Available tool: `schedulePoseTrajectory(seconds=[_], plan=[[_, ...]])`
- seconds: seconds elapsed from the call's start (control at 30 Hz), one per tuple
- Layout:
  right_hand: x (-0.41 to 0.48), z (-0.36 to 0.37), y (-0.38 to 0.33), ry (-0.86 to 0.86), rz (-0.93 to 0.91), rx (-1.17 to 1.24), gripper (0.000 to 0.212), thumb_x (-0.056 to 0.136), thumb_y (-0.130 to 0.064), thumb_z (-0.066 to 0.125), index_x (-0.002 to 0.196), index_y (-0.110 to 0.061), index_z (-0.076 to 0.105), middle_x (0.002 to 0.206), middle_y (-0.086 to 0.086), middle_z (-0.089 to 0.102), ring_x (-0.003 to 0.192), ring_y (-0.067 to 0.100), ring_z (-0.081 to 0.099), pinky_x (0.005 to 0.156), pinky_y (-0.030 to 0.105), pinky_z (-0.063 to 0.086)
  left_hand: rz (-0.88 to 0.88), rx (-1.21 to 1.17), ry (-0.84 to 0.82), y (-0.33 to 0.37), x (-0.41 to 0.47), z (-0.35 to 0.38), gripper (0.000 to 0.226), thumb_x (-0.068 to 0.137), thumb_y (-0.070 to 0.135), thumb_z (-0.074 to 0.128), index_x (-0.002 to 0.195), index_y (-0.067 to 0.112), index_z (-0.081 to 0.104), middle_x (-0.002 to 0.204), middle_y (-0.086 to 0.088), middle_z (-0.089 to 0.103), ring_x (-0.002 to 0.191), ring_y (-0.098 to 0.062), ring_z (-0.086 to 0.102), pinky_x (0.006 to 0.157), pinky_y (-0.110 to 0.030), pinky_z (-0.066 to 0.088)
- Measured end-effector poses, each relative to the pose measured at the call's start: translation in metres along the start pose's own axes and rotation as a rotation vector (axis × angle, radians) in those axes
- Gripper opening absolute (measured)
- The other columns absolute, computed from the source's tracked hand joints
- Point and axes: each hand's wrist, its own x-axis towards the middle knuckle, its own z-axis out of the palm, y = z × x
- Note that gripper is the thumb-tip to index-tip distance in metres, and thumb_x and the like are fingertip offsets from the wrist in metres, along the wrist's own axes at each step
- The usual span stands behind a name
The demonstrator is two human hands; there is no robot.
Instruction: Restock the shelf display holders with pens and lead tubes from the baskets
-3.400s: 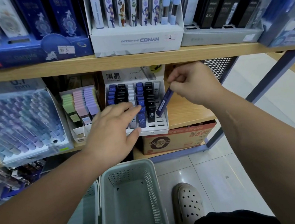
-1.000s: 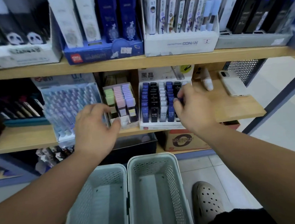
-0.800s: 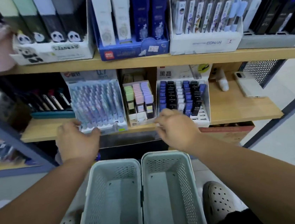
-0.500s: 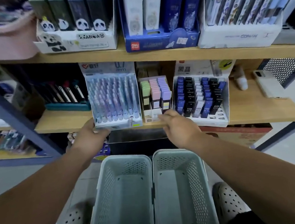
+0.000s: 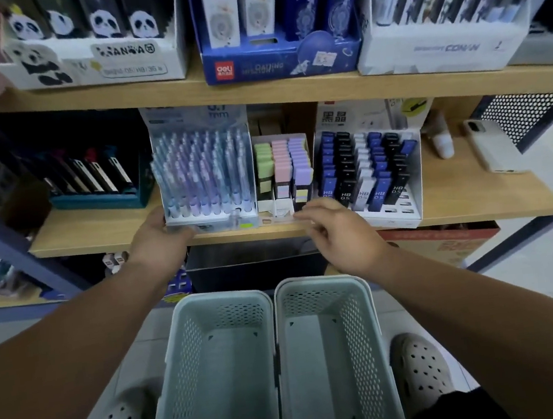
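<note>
On the middle shelf stands a clear pen holder (image 5: 204, 179) filled with pastel pens. My left hand (image 5: 161, 238) grips its front left bottom corner. Beside it is a small white holder (image 5: 282, 170) of green, pink and purple lead cases, then a white holder (image 5: 368, 167) of blue, black and white lead tubes. My right hand (image 5: 334, 228) hovers at the shelf edge in front of the small holder, fingers loosely curled, holding nothing I can see. Two pale green baskets, left (image 5: 186, 354) and right (image 5: 364, 330), sit below with nothing visible in them.
A white phone (image 5: 490, 147) and a small white bottle (image 5: 441, 140) lie on the shelf's right end. The upper shelf (image 5: 254, 91) carries panda, blue and white display boxes. A dark tray of pens (image 5: 92, 182) stands at the left. A cardboard box (image 5: 441, 242) sits underneath.
My right hand left the lead tube holder and dropped to the shelf edge. My left hand moved left onto the pen holder's corner. The view shifted left and back.
</note>
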Motion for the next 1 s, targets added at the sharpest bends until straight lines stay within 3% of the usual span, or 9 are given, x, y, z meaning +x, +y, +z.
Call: schedulePoseTrajectory(seconds=[0.13, 0.2, 0.3, 0.37, 0.43, 0.5, 0.6, 0.77, 1.0], plan=[[-0.021, -0.014, 0.006, 0.284, 0.156, -0.08, 0.01, 0.094, -0.023, 0.067, 0.095, -0.014, 0.07, 0.102, -0.003, 0.051, 0.07, 0.015, 0.059, 0.069, 0.024, 0.043, 0.021, -0.022, 0.154, -0.001, -0.012, 0.019, 0.04, 0.091, 0.014, 0.06, 0.12, 0.04, 0.051, 0.097, 0.015, 0.063, 0.081, -0.009, 0.061, 0.058, -0.02, 0.041], [-0.031, -0.022, 0.015, 0.473, 0.366, -0.088, 0.017, 0.092, -0.032, 0.069, 0.094, -0.015, 0.066, 0.099, -0.001, 0.053, 0.081, 0.021, 0.06, 0.071, 0.027, 0.042, 0.013, -0.01, 0.184, -0.003, -0.021, 0.03, 0.04, 0.089, 0.014, 0.056, 0.125, 0.031, 0.049, 0.113, 0.002, 0.064, 0.091, -0.02, 0.064, 0.063, -0.025, 0.048], [-0.036, -0.034, 0.033, 0.654, 0.728, -0.095, 0.046, 0.088, -0.041, 0.072, 0.122, -0.014, 0.056, 0.123, 0.01, 0.054, 0.115, 0.033, 0.054, 0.094, 0.045, 0.047, -0.013, 0.019, 0.117, -0.007, -0.027, 0.037, 0.072, 0.086, 0.02, 0.063, 0.15, 0.026, 0.032, 0.15, 0.001, 0.046, 0.127, -0.026, 0.054, 0.097, -0.04, 0.053], [-0.034, -0.039, 0.044, 0.553, 0.91, -0.024, 0.07, 0.09, -0.041, 0.067, 0.147, -0.012, 0.038, 0.146, 0.015, 0.043, 0.133, 0.038, 0.042, 0.106, 0.052, 0.04, -0.022, 0.052, 0.117, -0.008, -0.027, 0.037, 0.077, 0.087, 0.02, 0.063, 0.154, 0.026, 0.026, 0.158, 0.001, 0.037, 0.133, -0.028, 0.048, 0.102, -0.044, 0.051], [-0.03, -0.036, 0.053, 0.421, 0.954, 0.093, 0.079, 0.092, -0.04, 0.066, 0.154, -0.012, 0.026, 0.152, 0.016, 0.041, 0.139, 0.04, 0.037, 0.112, 0.053, 0.036, -0.016, 0.094, 0.117, -0.01, -0.028, 0.037, 0.076, 0.086, 0.015, 0.06, 0.153, 0.02, 0.025, 0.159, -0.002, 0.032, 0.13, -0.03, 0.049, 0.088, -0.039, 0.056], [-0.027, -0.032, 0.061, 0.393, 0.92, 0.145, 0.079, 0.09, -0.042, 0.068, 0.151, -0.012, 0.029, 0.146, 0.015, 0.05, 0.136, 0.04, 0.042, 0.109, 0.055, 0.04, 0.005, 0.111, 0.096, -0.012, -0.028, 0.038, 0.077, 0.083, 0.006, 0.059, 0.152, 0.016, 0.025, 0.158, -0.004, 0.029, 0.121, -0.028, 0.052, 0.071, -0.027, 0.051], [-0.023, -0.034, 0.068, 0.31, 0.889, 0.068, 0.086, 0.089, -0.054, 0.065, 0.156, -0.019, 0.022, 0.152, 0.009, 0.047, 0.142, 0.035, 0.036, 0.109, 0.058, 0.039, 0.07, 0.099, 0.075, -0.017, -0.027, 0.035, 0.08, 0.082, 0.0, 0.06, 0.151, 0.021, 0.026, 0.153, -0.001, 0.032, 0.116, -0.026, 0.052, 0.072, -0.022, 0.047], [-0.017, -0.041, 0.077, 0.257, 0.872, 0.048, 0.089, 0.089, -0.061, 0.062, 0.158, -0.029, 0.016, 0.154, 0.009, 0.042, 0.145, 0.036, 0.028, 0.111, 0.059, 0.035, 0.106, 0.176, 0.019, -0.025, -0.021, 0.025, 0.085, 0.084, 0.001, 0.06, 0.155, 0.027, 0.021, 0.157, -0.002, 0.031, 0.125, -0.041, 0.052, 0.095, -0.046, 0.054], [-0.015, -0.046, 0.071, 0.29, 0.902, 0.167, 0.092, 0.085, -0.057, 0.068, 0.157, -0.026, 0.019, 0.155, 0.009, 0.041, 0.142, 0.037, 0.033, 0.108, 0.06, 0.04, 0.086, 0.239, 0.039, -0.017, -0.023, 0.022, 0.075, 0.083, 0.016, 0.068, 0.148, 0.021, 0.031, 0.152, -0.003, 0.035, 0.127, -0.033, 0.049, 0.09, -0.036, 0.047]])
